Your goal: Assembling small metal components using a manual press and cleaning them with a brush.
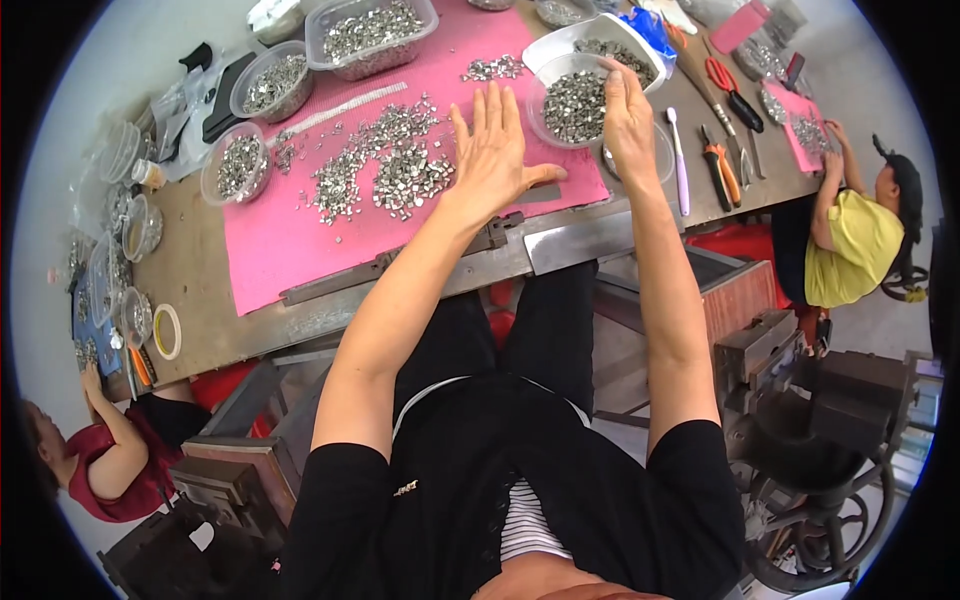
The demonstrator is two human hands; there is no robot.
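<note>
My left hand (pixel 492 158) is over the pink mat (pixel 268 245), its fingers stretched out and the thumb spread to the right. It holds nothing. Just left of it lie loose piles of small silvery metal pieces (pixel 412 180). My right hand (pixel 630 125) grips the right rim of a clear round plastic bowl (pixel 537 112), which is well filled with the same kind of pieces. Behind this bowl stands a white tray (pixel 541 47) with more pieces in it. A smaller heap of metal pieces (pixel 493 68) sits farther back on the mat.
Clear tubs (pixel 237 165) of metal pieces stand at the left and back. Right of me lie a toothbrush (pixel 680 170), orange-handled pliers (pixel 718 170) and red-handled scissors (pixel 735 95). A metal strip edges the bench. Co-workers sit at left and right.
</note>
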